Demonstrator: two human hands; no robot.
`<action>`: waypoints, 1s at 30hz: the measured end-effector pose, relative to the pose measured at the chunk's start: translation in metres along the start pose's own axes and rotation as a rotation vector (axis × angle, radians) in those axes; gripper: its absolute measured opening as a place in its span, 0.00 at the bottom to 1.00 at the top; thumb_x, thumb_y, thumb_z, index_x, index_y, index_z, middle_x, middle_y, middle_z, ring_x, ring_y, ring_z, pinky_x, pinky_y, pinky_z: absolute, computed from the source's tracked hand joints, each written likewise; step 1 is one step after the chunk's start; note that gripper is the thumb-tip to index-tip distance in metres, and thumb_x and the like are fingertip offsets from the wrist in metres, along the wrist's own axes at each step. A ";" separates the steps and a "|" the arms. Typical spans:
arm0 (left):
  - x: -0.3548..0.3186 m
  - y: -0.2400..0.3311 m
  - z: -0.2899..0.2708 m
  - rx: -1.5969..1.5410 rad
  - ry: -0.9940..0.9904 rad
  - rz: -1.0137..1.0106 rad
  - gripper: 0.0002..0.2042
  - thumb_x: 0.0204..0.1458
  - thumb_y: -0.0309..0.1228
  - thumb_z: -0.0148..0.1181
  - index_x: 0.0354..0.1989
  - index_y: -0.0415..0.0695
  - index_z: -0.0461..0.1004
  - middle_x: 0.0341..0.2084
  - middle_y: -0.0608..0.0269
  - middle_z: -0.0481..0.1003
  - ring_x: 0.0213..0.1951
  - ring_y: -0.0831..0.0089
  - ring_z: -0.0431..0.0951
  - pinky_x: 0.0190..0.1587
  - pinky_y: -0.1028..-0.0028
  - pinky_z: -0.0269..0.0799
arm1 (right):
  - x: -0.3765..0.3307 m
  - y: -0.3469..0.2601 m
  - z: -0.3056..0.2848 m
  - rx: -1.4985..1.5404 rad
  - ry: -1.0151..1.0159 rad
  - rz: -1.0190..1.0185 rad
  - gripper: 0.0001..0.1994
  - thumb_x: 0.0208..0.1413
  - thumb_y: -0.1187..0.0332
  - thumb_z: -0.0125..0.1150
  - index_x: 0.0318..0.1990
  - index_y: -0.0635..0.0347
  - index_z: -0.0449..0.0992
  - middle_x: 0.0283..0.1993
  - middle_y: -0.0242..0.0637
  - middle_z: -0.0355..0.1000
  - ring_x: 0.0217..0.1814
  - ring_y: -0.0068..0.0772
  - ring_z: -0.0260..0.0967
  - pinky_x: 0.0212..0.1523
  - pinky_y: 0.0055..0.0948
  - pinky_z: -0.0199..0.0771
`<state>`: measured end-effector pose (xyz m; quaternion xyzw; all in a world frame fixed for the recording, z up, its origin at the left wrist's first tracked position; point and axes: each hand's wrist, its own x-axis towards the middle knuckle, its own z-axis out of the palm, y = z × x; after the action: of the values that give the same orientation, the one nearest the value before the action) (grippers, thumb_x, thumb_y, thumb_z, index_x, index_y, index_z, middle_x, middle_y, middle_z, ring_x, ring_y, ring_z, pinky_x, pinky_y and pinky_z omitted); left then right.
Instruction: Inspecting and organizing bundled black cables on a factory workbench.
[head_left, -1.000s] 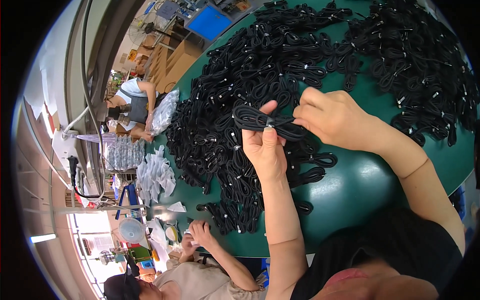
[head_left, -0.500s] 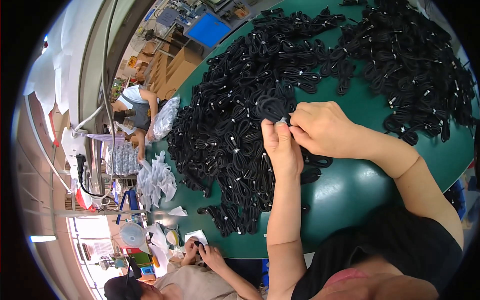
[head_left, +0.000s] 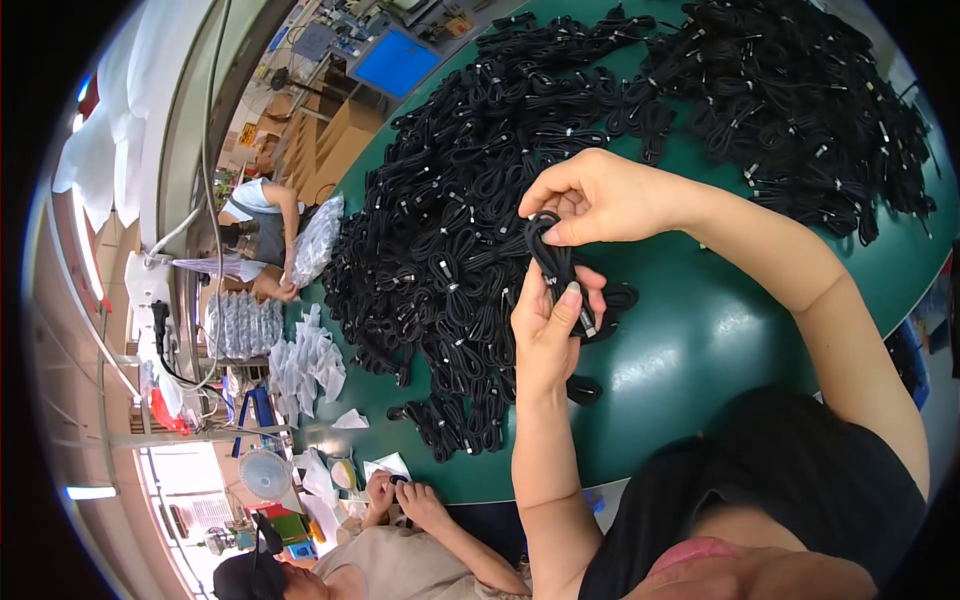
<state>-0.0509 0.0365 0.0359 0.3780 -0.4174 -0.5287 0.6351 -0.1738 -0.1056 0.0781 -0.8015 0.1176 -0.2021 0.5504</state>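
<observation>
A coiled black cable [head_left: 556,272], bundled at its middle, is held between my two hands above the green table. My left hand [head_left: 548,325] is closed around the lower end of the bundle, its thumb lying over the coil beside a metal connector tip. At the upper loops, my right hand [head_left: 592,205] pinches the cable between thumb and curled fingers. Just beyond and left of both hands lies a large heap of similar coiled black cables [head_left: 440,240]. A few loose coils rest on the table close to my left wrist.
A second heap of black cables [head_left: 800,110] covers the far right of the green table [head_left: 690,370]. White plastic bags [head_left: 305,365] lie at its left edge. One person [head_left: 375,560] works at the lower left, another [head_left: 265,220] farther off. Cardboard boxes [head_left: 345,140] stand beyond.
The cable bundle has turned to hang lengthwise between my hands, its connector end now showing. My right hand has moved up to the upper loops, and my left hand has shifted slightly lower.
</observation>
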 end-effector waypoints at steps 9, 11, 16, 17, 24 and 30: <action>-0.025 -0.019 0.005 -0.108 0.129 0.014 0.26 0.54 0.36 0.53 0.57 0.35 0.53 0.36 0.51 0.70 0.23 0.75 0.69 0.22 0.79 0.65 | -0.016 0.014 0.017 0.349 0.218 0.119 0.12 0.47 0.68 0.64 0.33 0.67 0.68 0.26 0.33 0.69 0.24 0.18 0.66 0.24 0.19 0.68; -0.027 -0.027 0.008 -0.078 0.193 -0.022 0.22 0.56 0.37 0.49 0.53 0.34 0.58 0.30 0.54 0.70 0.17 0.78 0.64 0.16 0.82 0.57 | -0.022 0.019 0.022 0.351 0.245 0.163 0.12 0.49 0.68 0.62 0.35 0.66 0.69 0.26 0.32 0.69 0.24 0.18 0.66 0.24 0.19 0.68; -0.032 -0.034 -0.011 -0.519 0.120 -0.222 0.20 0.58 0.38 0.39 0.51 0.33 0.60 0.18 0.62 0.62 0.10 0.81 0.53 0.11 0.81 0.51 | -0.030 0.021 0.024 0.414 0.252 0.135 0.12 0.52 0.68 0.59 0.42 0.63 0.71 0.26 0.31 0.68 0.26 0.18 0.66 0.26 0.18 0.67; -0.035 -0.038 -0.014 -0.672 0.023 -0.241 0.21 0.58 0.40 0.37 0.50 0.33 0.61 0.17 0.62 0.61 0.10 0.80 0.53 0.11 0.81 0.51 | -0.032 0.023 0.023 0.214 0.179 -0.024 0.13 0.52 0.68 0.58 0.44 0.62 0.71 0.26 0.30 0.68 0.27 0.18 0.65 0.28 0.17 0.67; -0.030 -0.030 0.016 -0.429 0.420 -0.184 0.24 0.59 0.44 0.34 0.44 0.33 0.65 0.25 0.51 0.69 0.11 0.75 0.60 0.11 0.80 0.54 | -0.039 0.036 0.019 0.250 0.154 -0.004 0.15 0.50 0.61 0.62 0.39 0.63 0.73 0.29 0.29 0.67 0.26 0.19 0.62 0.26 0.19 0.65; -0.034 -0.041 0.009 -0.374 0.288 -0.107 0.23 0.61 0.43 0.34 0.40 0.31 0.65 0.26 0.52 0.70 0.11 0.79 0.59 0.12 0.82 0.52 | -0.039 0.043 0.025 0.642 0.021 0.180 0.14 0.51 0.61 0.61 0.36 0.64 0.71 0.29 0.30 0.68 0.27 0.17 0.64 0.27 0.18 0.65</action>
<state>-0.0767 0.0635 -0.0036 0.3469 -0.1967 -0.5702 0.7182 -0.1956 -0.0844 0.0223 -0.5713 0.1240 -0.1875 0.7893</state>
